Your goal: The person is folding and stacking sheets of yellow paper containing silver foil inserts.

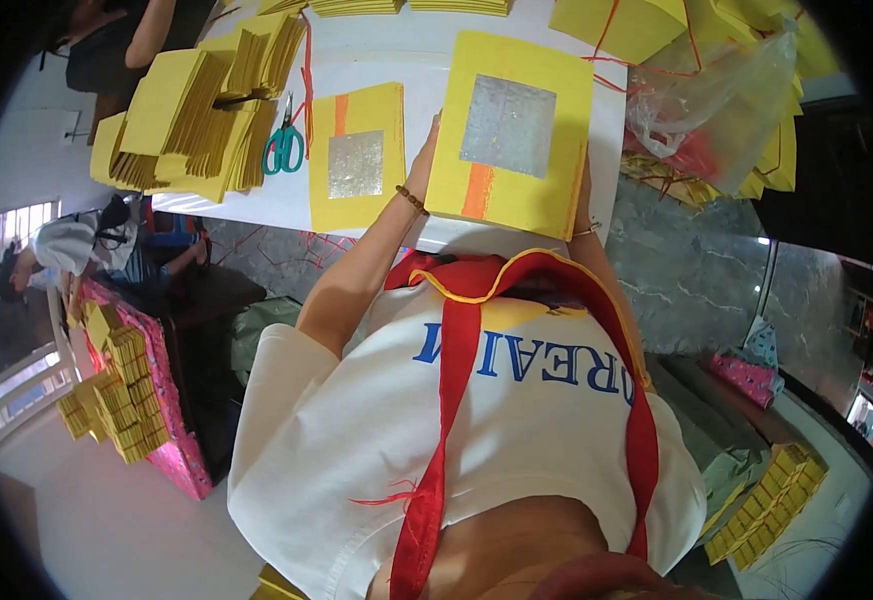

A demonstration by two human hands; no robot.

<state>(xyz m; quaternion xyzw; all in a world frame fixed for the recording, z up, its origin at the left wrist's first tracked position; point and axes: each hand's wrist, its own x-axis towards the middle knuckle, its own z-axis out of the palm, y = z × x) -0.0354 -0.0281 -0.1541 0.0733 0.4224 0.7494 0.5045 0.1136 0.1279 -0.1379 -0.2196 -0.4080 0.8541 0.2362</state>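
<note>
A thick stack of yellow paper [526,195] is between my two hands above the white table, close to its near edge. On its top sheet are a silver foil square [508,125] and an orange stripe. My left hand [428,150] grips the stack's left side; the fingers are mostly behind the paper. At the right side my right hand [584,200] also holds it, largely hidden by the stack. Just left of it lies another yellow piece [346,212] with a silver square and an orange stripe. Teal-handled scissors [283,148] rest farther left.
Folded yellow paper bundles [171,110] are piled on the table's [406,45] left. A clear plastic bag [711,110] and red strings lie at the right among more yellow paper. A person [86,245] sits at the left; another person's arm [151,30] shows at the far left.
</note>
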